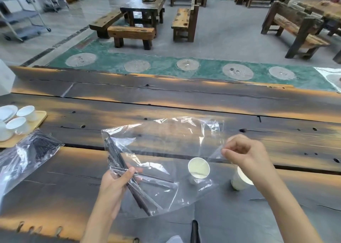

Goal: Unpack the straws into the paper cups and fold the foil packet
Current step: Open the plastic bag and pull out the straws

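A clear plastic packet (166,143) is stretched out above the dark wooden table between both hands. My left hand (114,185) grips a bundle of black straws (125,172) through the packet's left end. My right hand (245,150) pinches the packet's right edge. Two white paper cups stand below: one cup (199,168) shows through the plastic, the other cup (239,182) is partly hidden under my right wrist. Both cups look empty.
A second clear packet of black straws (36,147) lies at the left. Behind it a wooden tray (39,119) holds white bowls (17,123). A dark object (194,230) pokes up at the table's near edge. Benches and tables stand across the room.
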Available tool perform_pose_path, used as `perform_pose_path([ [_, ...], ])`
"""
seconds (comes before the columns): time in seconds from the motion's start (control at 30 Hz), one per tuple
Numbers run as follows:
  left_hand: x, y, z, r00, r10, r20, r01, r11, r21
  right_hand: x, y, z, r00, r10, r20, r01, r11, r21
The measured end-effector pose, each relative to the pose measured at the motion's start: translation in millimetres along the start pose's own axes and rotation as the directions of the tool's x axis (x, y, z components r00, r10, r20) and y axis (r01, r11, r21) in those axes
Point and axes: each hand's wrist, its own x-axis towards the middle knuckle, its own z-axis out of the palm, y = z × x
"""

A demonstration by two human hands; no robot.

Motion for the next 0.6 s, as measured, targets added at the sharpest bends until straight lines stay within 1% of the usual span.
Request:
perform_pose_path([
  [0.03, -0.3, 0.3, 0.1, 1.000, -0.005, 0.003, 0.005, 1.000, 0.015, -1.3, -3.9, -1.1, 0.998, 0.017, 0.053, -0.020, 0.999, 0.041],
  [0.07, -0.7, 0.5, -0.6, 1.000, -0.008, 0.003, 0.008, 1.000, 0.027, -1.3, -4.2, -2.1, 0.998, 0.010, 0.063, -0.011, 1.000, 0.019],
  [0.13, -1.1, 0.6, -2.0, 1.000, -0.009, -0.013, 0.009, 0.999, 0.039, 0.3, 0.0, -4.2, 1.000, -0.019, -0.001, 0.019, 0.990, -0.138],
  [0.17, -0.9, 0.6, -3.0, 1.000, -0.008, -0.020, 0.009, 0.999, 0.042, 0.7, 0.9, -4.7, 0.999, -0.015, -0.032, 0.009, 0.982, -0.190],
  [0.2, -0.6, 0.9, -3.5, 1.000, -0.008, -0.024, 0.010, 0.999, 0.047, 0.7, 0.6, -5.6, 0.999, 0.003, -0.034, -0.009, 0.984, -0.181],
  [0.27, -0.4, 1.5, -3.6, 1.000, -0.010, -0.025, 0.011, 0.999, 0.052, -0.8, -2.1, -8.3, 0.997, 0.078, 0.025, -0.077, 0.996, -0.040],
  [0.33, -1.0, 3.0, -3.7, 1.000, -0.010, -0.023, 0.011, 0.999, 0.050, -3.0, -6.4, -8.4, 0.985, 0.147, 0.088, -0.154, 0.985, 0.076],
  [0.4, -2.5, 5.2, -4.3, 1.000, -0.005, -0.014, 0.005, 0.999, 0.045, -4.1, -5.3, -7.9, 0.977, 0.173, 0.121, -0.183, 0.980, 0.078],
  [0.47, -3.7, 6.9, -4.6, 1.000, 0.001, -0.002, -0.001, 0.999, 0.044, -5.4, -5.3, -6.0, 0.978, 0.177, 0.113, -0.183, 0.982, 0.044],
  [0.53, -4.8, 9.2, -4.4, 1.000, 0.009, 0.005, -0.010, 0.999, 0.049, -6.1, -5.1, -5.4, 0.979, 0.166, 0.120, -0.178, 0.979, 0.101],
  [0.6, -6.0, 12.0, -4.2, 1.000, 0.025, 0.012, -0.026, 0.999, 0.040, -7.2, -7.8, -6.9, 0.973, 0.162, 0.166, -0.193, 0.962, 0.195],
])
